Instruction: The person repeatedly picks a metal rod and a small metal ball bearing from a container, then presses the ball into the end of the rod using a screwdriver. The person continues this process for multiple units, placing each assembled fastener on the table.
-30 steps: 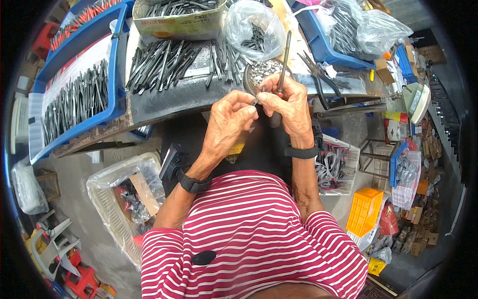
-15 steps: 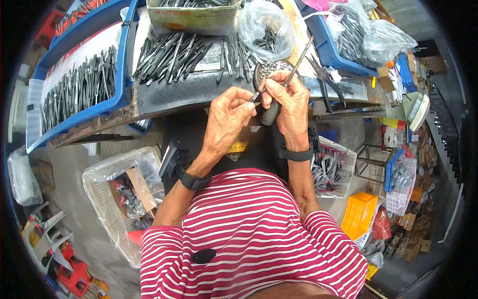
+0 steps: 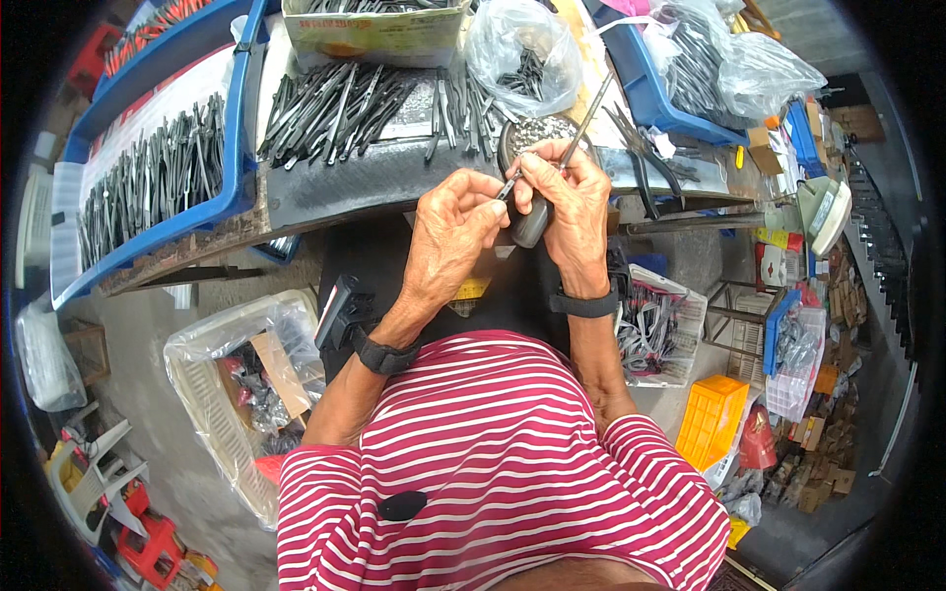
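Observation:
My left hand (image 3: 451, 229) is closed, its thumb and fingertips pinching a small dark, narrow piece (image 3: 507, 187) with a pale glint on it. Close against it, my right hand (image 3: 572, 212) grips a screwdriver-like tool (image 3: 531, 227) with a rounded dark handle and a long thin shaft that slants up to the right. The right fingertips meet the far end of the small piece; exactly how they hold it is hidden. Just beyond both hands sits a round dish (image 3: 544, 130) of tiny light metal bits. Pliers (image 3: 645, 163) with dark handles lie to the right of it.
Dark slender strips (image 3: 340, 113) are heaped on the bench, more filling a blue tray (image 3: 241, 138) at left. Behind stand a cardboard box (image 3: 370, 39) and a clear bag (image 3: 522, 59) of dark parts. Another blue tray (image 3: 680, 123) is at right; plastic crates (image 3: 212, 394) flank me below.
Both hands stay nearly in place. The view has shifted very slightly, and the tool's shaft leans a little more upright. The same small piece remains between the fingers.

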A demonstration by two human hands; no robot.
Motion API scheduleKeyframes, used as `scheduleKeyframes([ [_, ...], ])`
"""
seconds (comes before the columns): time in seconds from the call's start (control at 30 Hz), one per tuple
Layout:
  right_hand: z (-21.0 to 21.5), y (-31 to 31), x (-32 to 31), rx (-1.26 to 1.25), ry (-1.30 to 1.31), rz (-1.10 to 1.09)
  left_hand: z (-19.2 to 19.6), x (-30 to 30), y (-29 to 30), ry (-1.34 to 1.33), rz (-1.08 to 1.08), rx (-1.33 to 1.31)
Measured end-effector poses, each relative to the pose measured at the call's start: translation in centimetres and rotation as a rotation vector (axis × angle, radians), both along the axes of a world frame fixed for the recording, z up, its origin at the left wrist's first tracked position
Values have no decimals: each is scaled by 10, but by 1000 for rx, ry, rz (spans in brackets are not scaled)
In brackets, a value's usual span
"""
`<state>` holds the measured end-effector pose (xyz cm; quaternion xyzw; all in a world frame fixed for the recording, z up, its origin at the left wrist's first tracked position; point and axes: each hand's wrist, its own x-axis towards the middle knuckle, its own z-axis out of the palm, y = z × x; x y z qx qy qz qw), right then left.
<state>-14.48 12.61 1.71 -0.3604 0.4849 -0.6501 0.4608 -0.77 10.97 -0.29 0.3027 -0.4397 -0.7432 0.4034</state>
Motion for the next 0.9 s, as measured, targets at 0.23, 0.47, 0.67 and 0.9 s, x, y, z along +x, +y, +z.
scheduleKeyframes([
  [0.23,3,1,-2,11,13,0,-1,-1,0,21,-5,30],
  [0.47,7,3,-5,21,185,-18,3,-2,2,10,10,7],
  [0.67,6,7,-1,-8,241,-86,4,-9,6,-35,67,7],
  [0.9,5,12,0,-28,217,-101,3,-13,11,12,85,29],
])
